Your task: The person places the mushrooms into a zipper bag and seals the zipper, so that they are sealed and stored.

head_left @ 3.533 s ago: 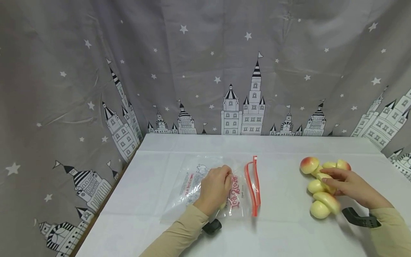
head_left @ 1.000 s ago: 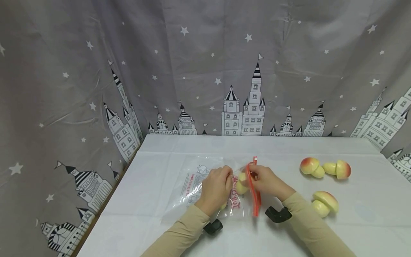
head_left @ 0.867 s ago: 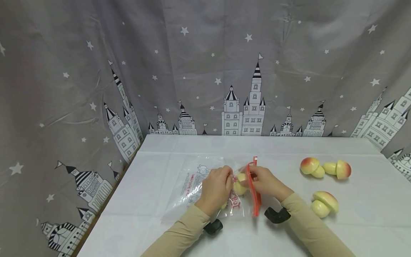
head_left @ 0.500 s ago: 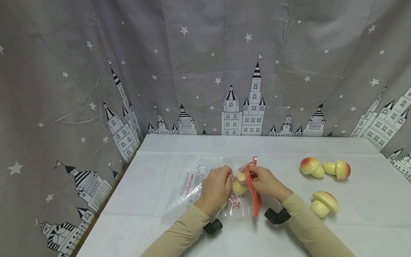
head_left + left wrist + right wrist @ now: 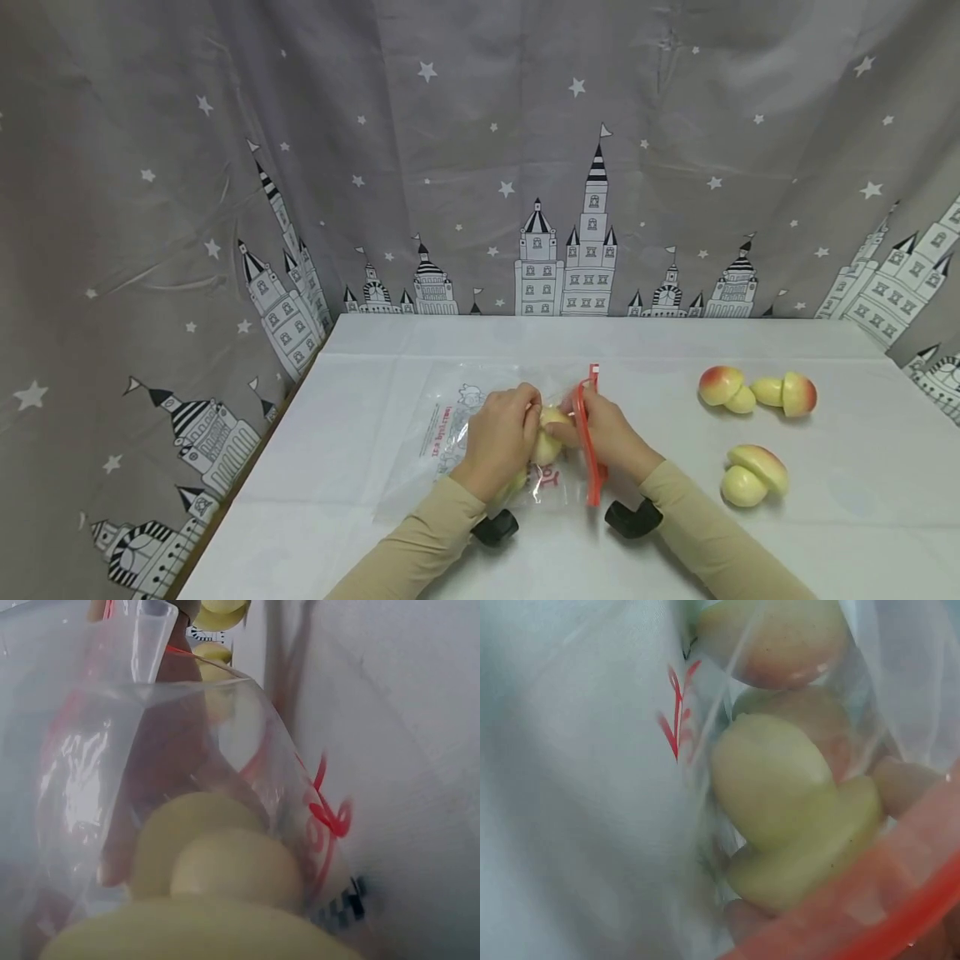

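Observation:
A clear zip bag [image 5: 431, 467] with a red zip strip [image 5: 588, 442] and red print lies flat-ish on the white table, its mouth toward the right. My left hand [image 5: 497, 437] grips the bag's upper layer with curled fingers. Through the mouth reaches my right hand [image 5: 611, 433], holding a pale yellow mushroom-shaped piece [image 5: 547, 446] inside the bag. In the right wrist view this mushroom [image 5: 772, 776] sits between the fingertips [image 5: 904, 786], and another mushroom with a reddish cap [image 5: 780, 641] lies deeper in the bag. Yellow shapes [image 5: 236, 870] fill the bottom of the left wrist view, seen through plastic.
On the table's right side lie three more mushrooms: one with a red cap [image 5: 722, 386] at the back, another [image 5: 797, 394] beside it, and one [image 5: 753, 475] nearer the front. Behind the table [image 5: 675, 350] hangs a grey curtain [image 5: 480, 167] printed with castles and stars.
My right hand has picked a mushroom from the group on the right, carried it left and into the bag's mouth, and now moved it deeper, near the left hand. The left hand stays put.

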The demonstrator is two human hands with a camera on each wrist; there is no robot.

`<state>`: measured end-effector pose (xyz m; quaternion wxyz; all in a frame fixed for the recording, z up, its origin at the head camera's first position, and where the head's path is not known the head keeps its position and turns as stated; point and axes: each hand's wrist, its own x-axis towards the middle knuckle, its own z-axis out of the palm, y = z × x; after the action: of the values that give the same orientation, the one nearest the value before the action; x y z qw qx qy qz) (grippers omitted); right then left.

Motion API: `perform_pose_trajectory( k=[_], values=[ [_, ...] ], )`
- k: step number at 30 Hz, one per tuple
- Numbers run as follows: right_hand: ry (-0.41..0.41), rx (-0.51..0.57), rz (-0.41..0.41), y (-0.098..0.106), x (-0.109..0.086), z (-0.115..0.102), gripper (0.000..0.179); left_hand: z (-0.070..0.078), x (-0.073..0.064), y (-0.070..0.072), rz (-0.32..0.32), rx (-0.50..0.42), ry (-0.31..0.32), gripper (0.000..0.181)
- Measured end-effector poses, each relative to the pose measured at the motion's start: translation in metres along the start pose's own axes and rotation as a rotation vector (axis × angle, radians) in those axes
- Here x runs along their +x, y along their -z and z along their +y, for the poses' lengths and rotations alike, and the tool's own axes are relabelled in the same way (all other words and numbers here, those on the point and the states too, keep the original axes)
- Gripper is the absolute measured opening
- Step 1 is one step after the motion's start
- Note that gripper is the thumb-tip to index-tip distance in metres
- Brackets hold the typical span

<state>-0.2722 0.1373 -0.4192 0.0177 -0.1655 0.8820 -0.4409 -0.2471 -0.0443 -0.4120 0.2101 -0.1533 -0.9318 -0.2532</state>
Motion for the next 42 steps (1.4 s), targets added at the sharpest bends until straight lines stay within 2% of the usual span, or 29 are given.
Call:
perform_pose_trajectory(
  k=[2, 6, 10, 14, 20, 23, 27, 33, 37, 42],
  values=[
    [0.0, 0.021, -0.014, 0.0, 0.0, 0.0, 0.029, 0.0, 0.0, 0.001, 0.006, 0.0, 0.0, 0.006],
    [-0.014, 0.082, -0.101, 0.004, -0.002, 0.002, 0.029, -0.001, 0.0, 0.001, 0.009, -0.007, 0.005, 0.006],
    [-0.035, 0.163, -0.204, 0.008, -0.002, 0.006, 0.042, -0.001, 0.0, 0.001, 0.007, -0.022, 0.009, 0.006],
    [-0.024, 0.219, -0.248, 0.008, -0.002, 0.009, 0.049, -0.001, 0.0, 0.002, 0.006, -0.025, 0.012, 0.006],
    [0.02, 0.264, -0.239, 0.001, -0.002, 0.014, 0.045, 0.001, 0.0, 0.004, 0.029, -0.005, 0.004, 0.007],
    [0.03, 0.238, -0.197, -0.004, -0.002, 0.014, 0.039, 0.002, 0.0, 0.005, 0.055, 0.003, -0.016, 0.007],
    [0.045, 0.169, -0.118, -0.011, -0.002, 0.01, 0.022, 0.004, 0.001, 0.007, 0.075, 0.008, -0.046, 0.007],
    [0.068, 0.129, -0.064, -0.016, -0.003, 0.006, 0.015, 0.006, 0.001, 0.007, 0.074, 0.014, -0.064, 0.007],
    [0.121, 0.139, -0.102, -0.016, -0.004, 0.007, 0.022, 0.006, 0.001, 0.005, 0.073, 0.014, -0.071, 0.007],
    [0.168, 0.171, -0.223, -0.017, -0.006, 0.009, 0.034, 0.006, -0.001, 0.002, 0.054, 0.003, -0.057, 0.008]
  ],
)
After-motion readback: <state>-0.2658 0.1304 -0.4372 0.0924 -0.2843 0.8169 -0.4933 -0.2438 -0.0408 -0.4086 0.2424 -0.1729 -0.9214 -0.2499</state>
